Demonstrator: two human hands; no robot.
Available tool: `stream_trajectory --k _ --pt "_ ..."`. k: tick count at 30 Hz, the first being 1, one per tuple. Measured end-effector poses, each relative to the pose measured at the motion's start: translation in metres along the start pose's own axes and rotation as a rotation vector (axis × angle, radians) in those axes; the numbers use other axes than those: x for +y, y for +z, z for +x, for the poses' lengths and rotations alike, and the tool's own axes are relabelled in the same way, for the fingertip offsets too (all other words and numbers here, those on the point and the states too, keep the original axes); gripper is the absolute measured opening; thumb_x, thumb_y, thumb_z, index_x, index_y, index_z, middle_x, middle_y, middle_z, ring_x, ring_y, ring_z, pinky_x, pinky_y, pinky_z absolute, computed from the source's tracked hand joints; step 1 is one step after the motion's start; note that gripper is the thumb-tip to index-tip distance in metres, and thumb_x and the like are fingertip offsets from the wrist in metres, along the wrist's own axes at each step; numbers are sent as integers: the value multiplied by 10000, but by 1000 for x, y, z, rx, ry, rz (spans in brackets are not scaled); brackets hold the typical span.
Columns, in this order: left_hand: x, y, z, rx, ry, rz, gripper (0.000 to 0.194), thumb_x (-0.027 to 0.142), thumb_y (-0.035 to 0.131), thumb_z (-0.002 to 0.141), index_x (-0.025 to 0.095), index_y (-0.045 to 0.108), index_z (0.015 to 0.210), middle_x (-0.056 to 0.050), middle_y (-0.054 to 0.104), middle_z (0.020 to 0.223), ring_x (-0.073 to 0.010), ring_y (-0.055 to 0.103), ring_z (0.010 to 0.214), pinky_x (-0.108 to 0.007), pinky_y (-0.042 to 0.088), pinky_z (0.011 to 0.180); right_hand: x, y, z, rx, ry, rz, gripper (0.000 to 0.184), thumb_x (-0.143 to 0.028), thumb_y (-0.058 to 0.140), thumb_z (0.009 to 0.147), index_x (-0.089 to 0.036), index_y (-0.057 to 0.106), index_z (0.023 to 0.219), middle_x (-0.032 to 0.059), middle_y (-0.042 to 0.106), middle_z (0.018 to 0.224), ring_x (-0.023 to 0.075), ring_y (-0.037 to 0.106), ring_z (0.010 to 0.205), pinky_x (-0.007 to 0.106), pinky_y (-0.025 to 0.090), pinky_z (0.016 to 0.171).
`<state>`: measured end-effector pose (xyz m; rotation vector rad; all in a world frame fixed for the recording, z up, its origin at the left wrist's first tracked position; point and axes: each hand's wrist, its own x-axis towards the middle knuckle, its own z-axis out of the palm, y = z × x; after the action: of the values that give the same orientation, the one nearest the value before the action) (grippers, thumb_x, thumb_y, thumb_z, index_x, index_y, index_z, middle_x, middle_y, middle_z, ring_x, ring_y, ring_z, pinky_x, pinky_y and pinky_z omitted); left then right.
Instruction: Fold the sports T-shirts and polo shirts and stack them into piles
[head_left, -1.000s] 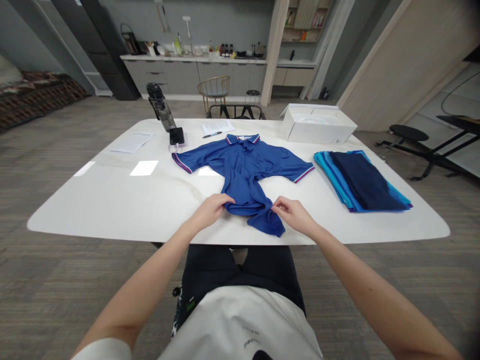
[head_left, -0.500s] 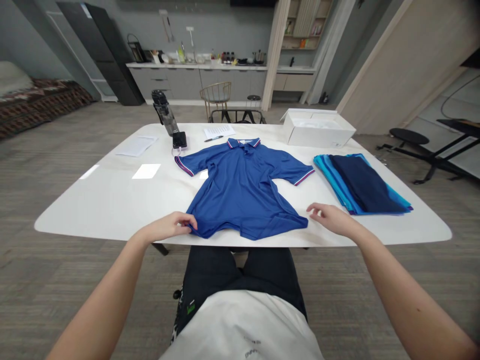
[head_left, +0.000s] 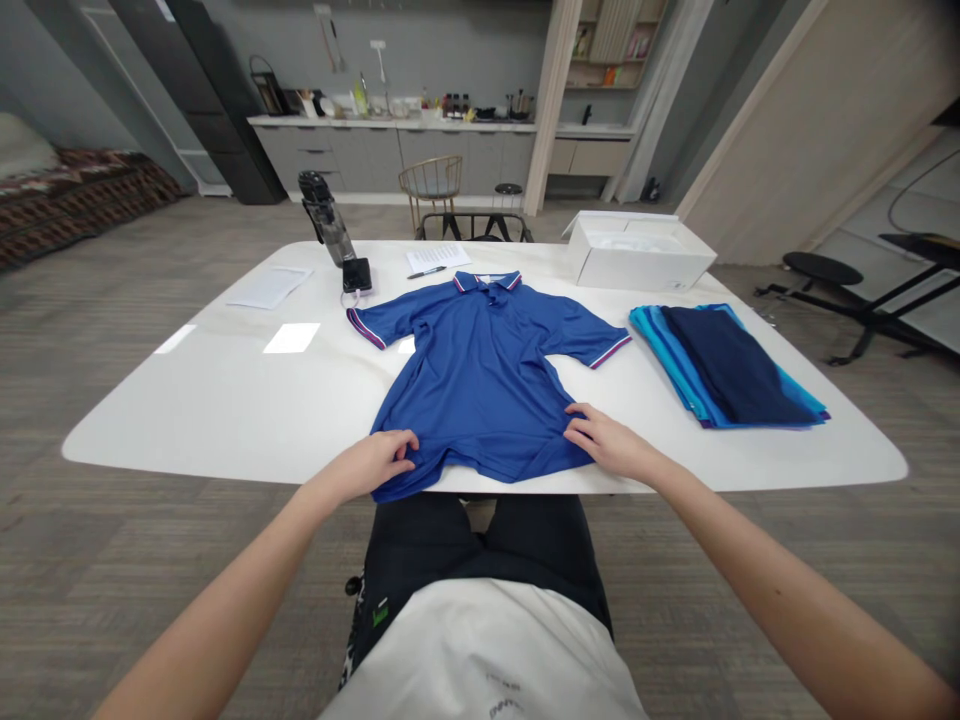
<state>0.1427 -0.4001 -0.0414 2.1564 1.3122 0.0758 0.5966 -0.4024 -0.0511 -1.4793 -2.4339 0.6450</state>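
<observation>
Left grip: your left hand (head_left: 375, 465) is partly open, fingers curled, tips a little apart, resting on the lower left of the blue polo shirt (head_left: 487, 375). Touching cloth, not closed around it.

Right grip: your right hand (head_left: 609, 445) is also partly open, fingers bent and separated, tips on the shirt's lower right edge. Contact only, same as left.

Shirt lies front up on the white table (head_left: 225, 410), collar pointing away from you, both short sleeves out to the sides. Striped trim on collar and cuffs. Body mostly spread, soft wrinkles, hem wavy. Lower left corner of the hem reaches past your near table edge.

Right of the shirt, apart from it: folded stack (head_left: 731, 365), dark navy piece on top, brighter blues under it. Behind the stack, an open white box (head_left: 637, 262).

Beyond the collar: pen (head_left: 426, 272) by a printed sheet (head_left: 448, 256). Far left: black phone (head_left: 357, 274) with a pale cable, just in front of a dark see-through bottle (head_left: 328, 222). Further left, white papers (head_left: 270, 287) flat on the table.
</observation>
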Motion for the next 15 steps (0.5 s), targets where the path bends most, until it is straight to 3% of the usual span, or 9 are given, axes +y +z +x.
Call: stream_trajectory --k 4,7,10,13,15 --pt "-1 0 -1 64 102 25 219 380 490 956 225 644 942 -52 611 991 -209 598 891 -310 450 832 2 -11 -1 -78 90 -20 285 -439 434 1035 -242 635 1083 50 691 935 223 655 837 331 491 795" --pt "-3 -3 -4 20 92 8 226 345 437 974 222 610 894 -45 624 969 -198 597 869 -305 444 817 6 -22 -7 -216 176 -74 336 -449 416 1028 -231 669 991 36 691 783 211 646 736 296 448 728" --pt "-3 -9 -14 -144 18 -24 178 322 474 942 221 593 857 -17 643 851 -178 583 772 -282 417 717 8 -36 -20 -502 261 -29 323 -460 545 935 -200 704 830 39 685 689 203 649 713 276 441 717" --pt "1 -17 -25 -389 -61 -90 127 312 556 866 223 646 870 -1 662 800 -169 585 726 -265 402 650 4 -54 -33 -822 463 -4 268 -439 681 796 -180 747 825 19 648 575 200 628 648 272 422 651" --pt "7 -25 -26 -525 -100 -158 191 343 582 847 235 689 963 7 672 795 -163 593 689 -260 410 620 0 -67 -34 -884 544 -45 273 -437 695 772 -170 754 777 32 655 573 206 628 657 277 407 636"
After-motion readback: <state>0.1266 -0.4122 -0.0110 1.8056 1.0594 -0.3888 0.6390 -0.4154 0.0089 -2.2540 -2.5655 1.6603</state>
